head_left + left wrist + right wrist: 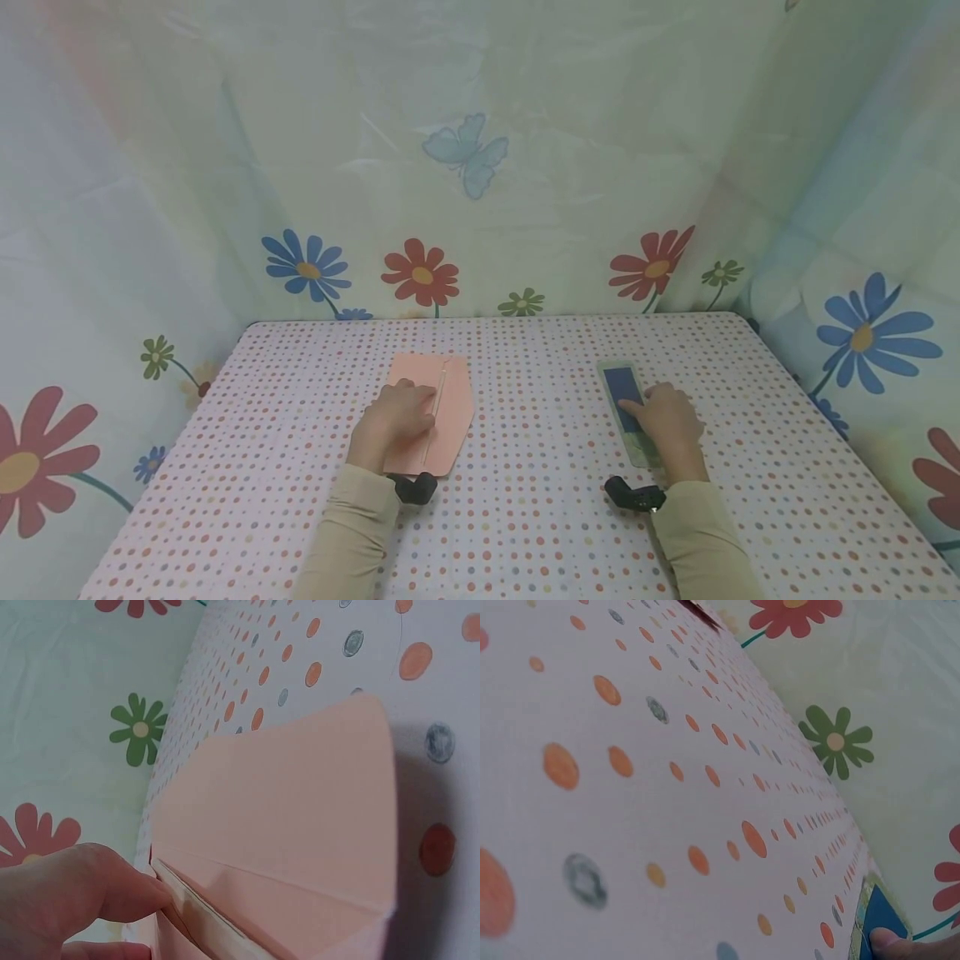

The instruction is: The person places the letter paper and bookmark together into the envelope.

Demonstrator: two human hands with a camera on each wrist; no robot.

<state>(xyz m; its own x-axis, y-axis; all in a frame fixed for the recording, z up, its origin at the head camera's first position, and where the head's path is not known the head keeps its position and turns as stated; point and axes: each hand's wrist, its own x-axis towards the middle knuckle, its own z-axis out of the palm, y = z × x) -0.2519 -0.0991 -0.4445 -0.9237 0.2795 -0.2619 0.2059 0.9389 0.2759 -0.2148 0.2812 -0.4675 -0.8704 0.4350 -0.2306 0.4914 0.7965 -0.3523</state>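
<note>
While the left hand [393, 417] lies over a pink paper envelope [416, 367], its thumb and a finger pinch the lip of the pocket, as the left wrist view shows. The pocket's mouth gapes, and a cream-coloured strip [206, 919] shows inside it; whether that is a lining or a separate sheet, I cannot tell. The right hand [672, 421] grips the right side of a slim, pale green-bordered packet [639, 450], with its thumb [889, 943] laid across the dark blue panel [621, 387]; the undersides of its other fingers are hidden. Whether the panel is inside the packet or printed on it is unclear.

The envelope sits left of the table's middle, its long axis running from near to far, and its unfolded flap [457, 417] points right, towards the packet. The packet sits right of the middle, its long axis also near to far but tilted, the far end leaning left; the blue panel fills most of its far part, with pale green below. Between the two, a wide stretch of dotted tablecloth [540, 433] lies bare, and both stand well inside the table's side edges and nearer its far edge.

Black wrist cameras [416, 488] jut inward beside the beige sleeves [348, 525]. Beyond the table hangs a flowered curtain [562, 125] with a blue butterfly [468, 154].
</note>
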